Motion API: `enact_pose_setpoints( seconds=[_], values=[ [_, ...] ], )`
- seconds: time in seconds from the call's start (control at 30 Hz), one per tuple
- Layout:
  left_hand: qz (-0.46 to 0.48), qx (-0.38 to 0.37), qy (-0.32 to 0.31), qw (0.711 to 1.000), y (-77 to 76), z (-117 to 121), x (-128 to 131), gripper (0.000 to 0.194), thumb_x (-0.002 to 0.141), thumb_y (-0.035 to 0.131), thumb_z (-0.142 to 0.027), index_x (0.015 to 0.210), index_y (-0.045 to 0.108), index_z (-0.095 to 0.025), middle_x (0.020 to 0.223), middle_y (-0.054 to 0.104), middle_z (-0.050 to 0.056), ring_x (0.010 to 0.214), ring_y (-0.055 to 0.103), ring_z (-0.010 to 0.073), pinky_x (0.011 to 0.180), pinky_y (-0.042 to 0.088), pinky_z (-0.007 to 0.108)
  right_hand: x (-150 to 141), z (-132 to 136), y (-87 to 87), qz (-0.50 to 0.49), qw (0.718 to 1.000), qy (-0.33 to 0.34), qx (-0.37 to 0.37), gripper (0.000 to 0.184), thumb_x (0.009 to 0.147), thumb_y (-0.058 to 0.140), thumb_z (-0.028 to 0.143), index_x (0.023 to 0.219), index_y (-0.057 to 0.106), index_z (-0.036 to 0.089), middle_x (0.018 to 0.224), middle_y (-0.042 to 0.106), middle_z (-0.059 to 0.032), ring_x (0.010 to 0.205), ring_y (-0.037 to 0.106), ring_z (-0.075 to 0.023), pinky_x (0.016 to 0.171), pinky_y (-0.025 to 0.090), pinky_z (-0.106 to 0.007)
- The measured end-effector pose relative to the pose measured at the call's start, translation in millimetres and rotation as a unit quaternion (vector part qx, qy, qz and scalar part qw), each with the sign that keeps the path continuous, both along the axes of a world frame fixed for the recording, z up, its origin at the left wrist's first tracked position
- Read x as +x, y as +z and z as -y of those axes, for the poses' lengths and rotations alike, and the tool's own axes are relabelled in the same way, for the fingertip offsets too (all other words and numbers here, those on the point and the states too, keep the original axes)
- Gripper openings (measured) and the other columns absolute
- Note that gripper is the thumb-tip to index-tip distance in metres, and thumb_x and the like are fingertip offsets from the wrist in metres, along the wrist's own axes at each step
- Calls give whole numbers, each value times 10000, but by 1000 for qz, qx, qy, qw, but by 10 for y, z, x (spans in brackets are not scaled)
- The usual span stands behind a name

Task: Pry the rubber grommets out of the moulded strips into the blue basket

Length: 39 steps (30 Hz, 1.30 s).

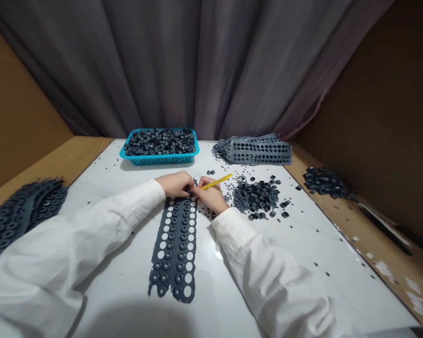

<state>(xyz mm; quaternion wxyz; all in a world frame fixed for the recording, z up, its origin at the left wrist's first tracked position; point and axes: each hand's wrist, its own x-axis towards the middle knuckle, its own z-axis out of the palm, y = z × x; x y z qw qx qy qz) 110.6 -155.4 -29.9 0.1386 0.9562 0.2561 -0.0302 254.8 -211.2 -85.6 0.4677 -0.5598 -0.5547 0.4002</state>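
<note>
A dark grey rubber-like sheet [179,234] lies lengthwise before me. It carries rows of ring-shaped parts, and white tabletop shows through round holes along both sides. My left hand [176,184] is closed at the sheet's far end, thumb and fingers pinched on its edge; the fingertips are partly hidden. Beside it, my right hand [212,196] grips a thin yellow stick-like tool [218,180], whose lower tip is hidden among the fingers. Both hands' fingertips meet over the sheet. Right of my right hand lies a pile of small black parts [257,195].
A blue basket [125,154] full of small black rings stands at the back left. Perforated grey sheets [261,150] are stacked at the back right. More ringed sheets [24,211] lie left, a dark heap [325,182] right. Small dark discs and white scraps are scattered about.
</note>
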Motion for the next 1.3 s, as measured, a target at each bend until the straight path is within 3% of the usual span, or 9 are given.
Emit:
enact_pose_setpoints(
  seconds=[0.13,0.37,0.5,0.63,0.7,0.83,0.97,1.13,1.3],
  values=[
    [14,-5,-3,1000,-14,-1,-32,163,684,618,-123,837,671,-119,781,644,54,699,584,150,644,426,211,7,16,9,-23,1000,-3,-11,198,619,585,237,556,399,217,399,459,79,364,467,-104,386,338,-206],
    [2,21,-18,1000,11,34,-23,119,710,596,-119,815,650,-125,771,627,50,703,581,155,650,426,218,6,35,39,30,999,11,12,160,613,552,179,555,406,209,418,442,82,388,441,-91,415,317,-198],
    [-9,55,-34,998,-82,110,-37,135,795,492,-104,840,618,-116,868,629,92,808,599,188,741,439,260,-1,35,51,56,998,20,27,148,602,542,159,550,411,204,431,439,78,418,425,-88,434,304,-196],
    [28,62,-4,998,-171,148,-116,180,829,420,-108,832,600,-124,856,621,90,813,593,194,762,445,294,-5,37,50,58,998,18,28,148,591,538,154,545,406,201,438,449,76,424,429,-85,435,304,-192],
    [131,37,70,988,-136,105,-190,166,850,431,-191,837,588,-139,836,623,67,793,590,182,751,454,292,-6,34,45,36,999,17,11,146,585,547,167,548,409,201,431,446,83,406,430,-81,421,306,-189],
    [320,-98,241,911,25,-14,-350,216,813,504,-351,828,551,-141,722,608,28,680,593,161,667,479,287,-2,28,40,-20,999,14,-39,131,577,550,189,569,420,206,412,467,84,367,465,-95,386,344,-193],
    [319,-273,230,878,42,32,-395,250,758,548,-322,917,568,-130,667,599,-4,629,592,137,604,483,257,19,39,51,-45,998,5,-43,130,595,540,206,565,413,212,413,496,73,367,476,-101,380,378,-201],
    [255,-280,239,894,-95,143,-301,216,728,471,-176,782,670,-114,549,583,-9,495,523,96,480,414,192,39,61,64,-48,998,24,-39,148,590,556,200,547,414,209,392,487,78,330,431,-85,358,334,-192],
    [186,-157,216,945,-107,164,-177,210,701,508,-152,755,710,-129,734,708,28,701,625,154,657,467,228,39,64,37,-22,999,40,-28,153,599,567,194,549,423,204,404,490,74,364,454,-87,389,335,-187]
  ],
)
